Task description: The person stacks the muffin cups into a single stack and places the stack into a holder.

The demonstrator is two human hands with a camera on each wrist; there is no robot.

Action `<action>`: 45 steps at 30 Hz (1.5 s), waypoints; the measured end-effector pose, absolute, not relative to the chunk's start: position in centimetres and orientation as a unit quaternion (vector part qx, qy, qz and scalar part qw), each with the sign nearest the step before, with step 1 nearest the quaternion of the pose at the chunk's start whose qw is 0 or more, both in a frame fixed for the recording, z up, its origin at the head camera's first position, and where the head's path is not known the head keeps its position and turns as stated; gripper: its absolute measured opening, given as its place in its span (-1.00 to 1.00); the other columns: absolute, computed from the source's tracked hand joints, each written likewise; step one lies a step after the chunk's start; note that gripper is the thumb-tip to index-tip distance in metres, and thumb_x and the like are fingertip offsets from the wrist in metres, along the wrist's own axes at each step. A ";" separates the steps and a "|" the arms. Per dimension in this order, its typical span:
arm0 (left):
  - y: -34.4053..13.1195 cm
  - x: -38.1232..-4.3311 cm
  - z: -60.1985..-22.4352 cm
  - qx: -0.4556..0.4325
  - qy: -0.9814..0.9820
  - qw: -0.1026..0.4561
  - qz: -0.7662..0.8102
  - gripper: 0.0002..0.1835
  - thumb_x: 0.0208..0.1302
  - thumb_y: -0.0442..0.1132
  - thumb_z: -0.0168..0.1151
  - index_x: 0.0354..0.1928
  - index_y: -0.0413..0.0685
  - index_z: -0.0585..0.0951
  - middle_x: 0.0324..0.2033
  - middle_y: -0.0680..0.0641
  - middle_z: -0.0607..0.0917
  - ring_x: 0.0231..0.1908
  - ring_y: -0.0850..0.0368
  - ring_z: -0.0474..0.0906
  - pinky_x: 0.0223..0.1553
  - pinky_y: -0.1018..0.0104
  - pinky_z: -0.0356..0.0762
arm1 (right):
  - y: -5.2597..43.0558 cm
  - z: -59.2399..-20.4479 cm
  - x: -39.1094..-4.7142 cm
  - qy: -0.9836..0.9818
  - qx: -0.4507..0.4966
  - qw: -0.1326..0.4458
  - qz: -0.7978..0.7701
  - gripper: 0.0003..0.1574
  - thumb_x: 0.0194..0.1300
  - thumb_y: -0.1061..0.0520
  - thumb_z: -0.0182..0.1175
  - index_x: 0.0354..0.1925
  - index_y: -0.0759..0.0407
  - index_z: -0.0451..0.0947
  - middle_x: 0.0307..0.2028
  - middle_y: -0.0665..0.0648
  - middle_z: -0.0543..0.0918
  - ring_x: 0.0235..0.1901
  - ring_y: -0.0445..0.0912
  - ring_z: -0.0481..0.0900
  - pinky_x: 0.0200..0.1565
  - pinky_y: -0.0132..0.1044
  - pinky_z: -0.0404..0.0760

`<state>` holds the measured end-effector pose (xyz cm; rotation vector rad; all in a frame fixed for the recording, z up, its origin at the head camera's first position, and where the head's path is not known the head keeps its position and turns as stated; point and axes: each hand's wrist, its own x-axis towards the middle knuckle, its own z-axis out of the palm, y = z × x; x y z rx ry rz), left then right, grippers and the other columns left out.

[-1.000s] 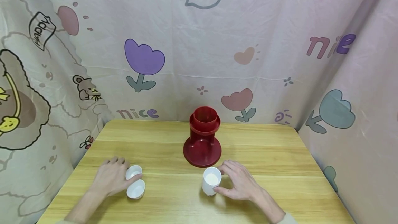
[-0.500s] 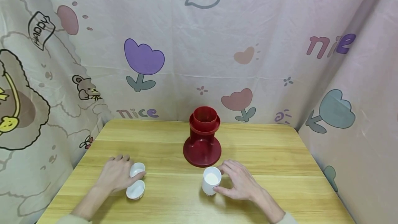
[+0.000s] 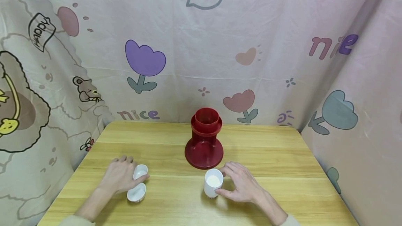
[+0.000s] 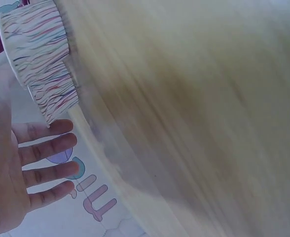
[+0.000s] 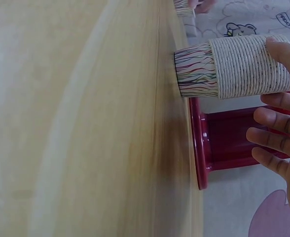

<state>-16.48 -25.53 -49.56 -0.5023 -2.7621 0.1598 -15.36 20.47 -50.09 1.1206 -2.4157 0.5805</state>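
Observation:
My left hand has its thumb on the near side and its index finger on the far side of a small white paper cup. A second paper cup stands right in front of it. Both show coloured wavy lines outside in the left wrist view, where the thumb is hidden and the other fingers stretch out straight. My right hand grips a tall stack of nested paper cups between thumb and index finger. Its other fingers extend below the stack in the right wrist view.
A dark red plastic stand, with a round base and a cylindrical open top, stands behind the stack at the table's middle. The wooden table ends at the back against a patterned curtain.
My left hand has shifted slightly right, and the farther small paper cup has moved right with it. The nearer cup, the right hand and the stack stay almost where they were.

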 end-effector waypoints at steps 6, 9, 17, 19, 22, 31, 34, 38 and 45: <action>-25.3 -16.8 -49.6 -0.188 -0.963 0.186 0.054 -0.31 0.06 0.51 0.34 -0.44 -0.03 0.71 -0.42 -0.06 0.70 -0.37 -0.07 0.67 -0.23 -0.01 0.62 | 20.4 -50.1 -15.3 -0.867 0.402 0.210 0.206 -0.45 0.25 -0.41 0.38 -0.02 -0.11 0.63 -0.24 -0.24 0.61 -0.21 -0.25 0.60 -0.11 -0.39 0.62; -25.0 -16.8 -49.6 -0.194 -0.961 0.190 0.050 -0.31 0.07 0.50 0.34 -0.37 -0.04 0.73 -0.34 -0.10 0.76 -0.30 -0.08 0.70 -0.18 -0.04 0.67 | 20.4 -50.2 -15.3 -0.867 0.403 0.212 0.205 -0.45 0.25 -0.41 0.38 -0.02 -0.10 0.63 -0.24 -0.23 0.61 -0.22 -0.25 0.60 -0.11 -0.40 0.62; -23.9 -16.8 -49.3 -0.223 -0.951 0.211 0.042 -0.31 0.09 0.50 0.31 -0.32 -0.03 0.75 -0.27 -0.11 0.78 -0.23 -0.07 0.71 -0.13 -0.03 0.70 | 20.4 -50.2 -15.3 -0.868 0.402 0.210 0.203 -0.44 0.25 -0.41 0.39 -0.01 -0.10 0.63 -0.22 -0.24 0.62 -0.21 -0.23 0.61 -0.09 -0.37 0.64; -23.7 -16.8 -49.3 -0.230 -0.947 0.219 0.043 -0.32 0.08 0.50 0.32 -0.32 -0.03 0.75 -0.27 -0.11 0.79 -0.23 -0.06 0.71 -0.13 -0.01 0.71 | 20.4 -50.2 -15.3 -0.868 0.402 0.210 0.203 -0.44 0.25 -0.41 0.38 -0.01 -0.11 0.64 -0.22 -0.24 0.62 -0.21 -0.24 0.61 -0.09 -0.37 0.64; -23.2 -16.7 -49.4 -0.240 -0.943 0.227 0.042 -0.33 0.09 0.50 0.32 -0.33 -0.01 0.75 -0.30 -0.08 0.79 -0.25 -0.03 0.70 -0.17 0.03 0.71 | 20.4 -50.1 -15.2 -0.867 0.402 0.210 0.206 -0.44 0.25 -0.41 0.38 -0.01 -0.10 0.64 -0.22 -0.24 0.63 -0.22 -0.24 0.61 -0.10 -0.39 0.63; -21.9 -16.7 -49.1 -0.244 -0.938 0.243 0.034 -0.34 0.11 0.53 0.26 -0.35 0.05 0.74 -0.37 0.00 0.75 -0.34 0.08 0.64 -0.27 0.15 0.66 | 20.2 -50.1 -15.1 -0.865 0.402 0.214 0.210 -0.48 0.24 -0.39 0.41 -0.03 -0.12 0.64 -0.24 -0.24 0.62 -0.24 -0.24 0.61 -0.13 -0.43 0.61; -21.2 -16.7 -48.8 -0.242 -0.938 0.245 0.022 -0.38 0.06 0.51 0.33 -0.38 0.07 0.73 -0.39 0.03 0.74 -0.36 0.11 0.63 -0.28 0.17 0.66 | 20.2 -50.1 -15.1 -0.864 0.403 0.215 0.211 -0.48 0.24 -0.38 0.42 -0.03 -0.11 0.64 -0.24 -0.24 0.62 -0.24 -0.25 0.60 -0.13 -0.42 0.61; -20.4 -16.5 -48.5 -0.243 -0.938 0.249 0.001 -0.41 0.03 0.49 0.38 -0.40 0.10 0.71 -0.40 0.06 0.73 -0.37 0.13 0.63 -0.28 0.17 0.67 | 20.3 -50.1 -15.1 -0.866 0.401 0.212 0.210 -0.48 0.23 -0.38 0.42 -0.03 -0.12 0.64 -0.24 -0.24 0.62 -0.24 -0.25 0.59 -0.13 -0.41 0.62; -18.9 -16.1 -48.0 -0.248 -0.938 0.244 -0.015 -0.41 0.08 0.51 0.33 -0.39 0.14 0.72 -0.35 0.06 0.77 -0.32 0.13 0.66 -0.24 0.16 0.67 | 20.2 -50.0 -15.1 -0.867 0.399 0.211 0.212 -0.47 0.23 -0.38 0.42 -0.03 -0.12 0.64 -0.24 -0.25 0.61 -0.24 -0.24 0.60 -0.12 -0.40 0.62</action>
